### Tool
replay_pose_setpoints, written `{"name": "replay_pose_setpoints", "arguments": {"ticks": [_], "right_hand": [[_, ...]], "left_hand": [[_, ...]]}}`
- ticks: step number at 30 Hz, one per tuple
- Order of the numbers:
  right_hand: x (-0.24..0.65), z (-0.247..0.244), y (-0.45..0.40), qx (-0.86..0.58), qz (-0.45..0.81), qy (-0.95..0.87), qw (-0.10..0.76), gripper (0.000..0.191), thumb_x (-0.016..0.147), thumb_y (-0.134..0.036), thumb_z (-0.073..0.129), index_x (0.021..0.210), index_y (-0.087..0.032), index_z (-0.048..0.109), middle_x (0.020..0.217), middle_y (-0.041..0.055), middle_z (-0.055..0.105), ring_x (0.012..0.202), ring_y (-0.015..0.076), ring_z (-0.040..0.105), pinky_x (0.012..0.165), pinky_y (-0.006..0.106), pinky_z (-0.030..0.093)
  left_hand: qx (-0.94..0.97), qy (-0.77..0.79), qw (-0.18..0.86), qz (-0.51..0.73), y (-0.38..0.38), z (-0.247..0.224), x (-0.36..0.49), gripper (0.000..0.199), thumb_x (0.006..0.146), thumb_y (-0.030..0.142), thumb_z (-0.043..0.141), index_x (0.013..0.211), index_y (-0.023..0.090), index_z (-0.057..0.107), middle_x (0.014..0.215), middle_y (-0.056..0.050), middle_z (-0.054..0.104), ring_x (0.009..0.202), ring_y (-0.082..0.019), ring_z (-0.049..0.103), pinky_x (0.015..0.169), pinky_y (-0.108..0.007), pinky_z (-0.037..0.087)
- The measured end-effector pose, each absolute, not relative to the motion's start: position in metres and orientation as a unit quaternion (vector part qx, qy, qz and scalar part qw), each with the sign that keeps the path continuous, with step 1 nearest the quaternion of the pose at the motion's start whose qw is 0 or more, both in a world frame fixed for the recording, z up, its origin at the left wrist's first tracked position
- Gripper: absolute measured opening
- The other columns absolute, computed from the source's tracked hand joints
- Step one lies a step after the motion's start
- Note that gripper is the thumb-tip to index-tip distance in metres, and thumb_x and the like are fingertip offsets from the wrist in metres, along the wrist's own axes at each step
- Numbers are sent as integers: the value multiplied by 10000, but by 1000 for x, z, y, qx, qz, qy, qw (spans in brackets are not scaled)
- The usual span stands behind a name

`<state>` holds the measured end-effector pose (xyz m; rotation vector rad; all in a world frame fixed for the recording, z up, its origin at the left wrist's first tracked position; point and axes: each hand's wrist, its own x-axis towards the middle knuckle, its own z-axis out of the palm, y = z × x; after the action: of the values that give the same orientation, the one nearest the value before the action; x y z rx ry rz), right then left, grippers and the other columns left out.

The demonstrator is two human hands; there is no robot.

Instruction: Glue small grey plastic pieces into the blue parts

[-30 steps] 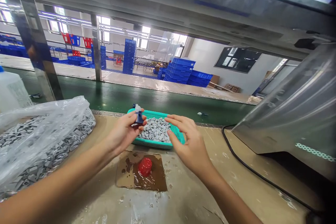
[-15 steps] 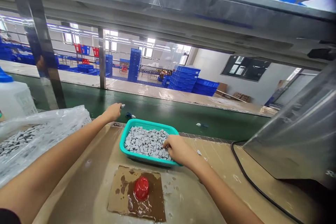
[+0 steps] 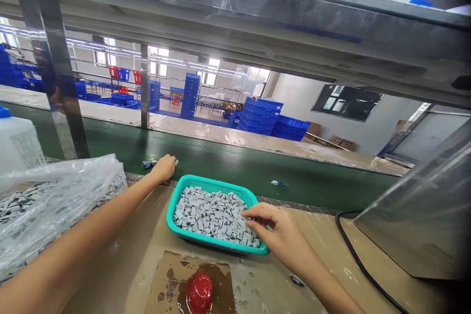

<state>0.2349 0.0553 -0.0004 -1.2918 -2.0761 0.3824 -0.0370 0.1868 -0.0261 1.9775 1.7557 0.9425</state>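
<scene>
My left hand (image 3: pixel 165 169) reaches over the green conveyor belt (image 3: pixel 217 159), its fingers closed on a small whitish plastic piece (image 3: pixel 176 162). A turquoise plastic basket (image 3: pixel 217 242) full of small grey plastic pieces (image 3: pixel 211 213) stands on the brown-covered bench in front of me. My right hand (image 3: pixel 277 228) is over the basket's right side, thumb and forefinger brought close together in a pinch. What lies between those fingertips is too small to make out. On the belt rest a dark-and-white part (image 3: pixel 149 163) beside my left wrist and another such part (image 3: pixel 279 184) farther right.
A wet red lump (image 3: pixel 199 292) sits on a soaked cardboard square (image 3: pixel 165 274) near me. At left are a clear plastic bag (image 3: pixel 88 181) of grey pieces and a white jug (image 3: pixel 20 142). A black cable (image 3: pixel 355 255) and a metal panel (image 3: pixel 415 221) border the right.
My right hand has drawn back from among the grey pieces toward the basket's right rim. The dark-and-white part near my left hand has moved left along the belt, passing to its other side.
</scene>
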Motion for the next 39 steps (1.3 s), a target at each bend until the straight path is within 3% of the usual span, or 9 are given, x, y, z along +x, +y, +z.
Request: {"name": "replay_pose_setpoints", "arguments": {"ticks": [5,7,9,11,18,23,29,34,39], "right_hand": [[222,10,33,-434,241,-736,460,91,700,-242,612,697,-180,680,687,49,656,607,182,617,545,284,544],[208,20,19,-391,222,-749,487,84,722,-208,601,697,-185,677,730,51,653,626,174,616,557,283,547],[195,29,4,-347,159,-782,493,121,743,-145,574,709,-202,675,780,43,644,709,169,613,629,285,539],[185,35,-8,-323,92,-808,485,179,745,-83,556,725,-217,673,793,24,632,752,154,602,682,275,518],[178,28,-22,-343,41,-815,466,184,751,-61,528,736,-202,647,817,19,642,792,157,606,711,285,511],[178,28,-29,-330,-80,-845,414,205,779,-55,502,772,-210,637,830,21,638,792,151,609,707,282,508],[176,22,-33,-316,-94,-859,390,192,779,-50,507,778,-189,639,818,31,648,761,146,612,716,286,514],[184,14,-37,-373,-51,-826,419,183,780,-87,527,764,-221,651,810,7,663,768,154,619,729,293,513],[212,-14,-50,-439,187,-793,380,99,744,-138,585,736,-205,656,755,24,667,727,174,614,669,308,515]], "left_hand": [[608,539,342,471,120,17,0,306,883,337,207,936,160,450,831,-39,499,616,-89,490,523,-222,420],[606,474,438,465,74,24,17,304,832,446,316,805,173,445,708,3,458,514,-66,417,434,-182,349],[568,341,636,396,32,26,28,319,744,473,497,706,164,427,645,31,393,474,-40,341,390,-147,256],[537,290,695,379,3,24,30,304,727,433,552,674,154,444,606,44,368,458,-26,296,383,-131,222],[553,319,654,407,-1,11,18,151,728,296,598,693,156,552,585,42,443,481,-26,333,405,-109,277],[566,308,669,370,1,14,13,148,708,270,615,661,139,567,615,23,502,484,-25,345,391,-112,255],[601,319,652,334,-1,14,10,112,706,211,592,630,131,572,551,19,484,444,-38,356,366,-139,256],[591,340,666,304,-1,15,10,133,654,228,649,747,161,582,558,32,454,447,-45,366,366,-134,281],[510,365,667,402,10,23,2,180,666,5,470,729,117,595,669,-29,510,549,-82,477,440,-157,403]]}}
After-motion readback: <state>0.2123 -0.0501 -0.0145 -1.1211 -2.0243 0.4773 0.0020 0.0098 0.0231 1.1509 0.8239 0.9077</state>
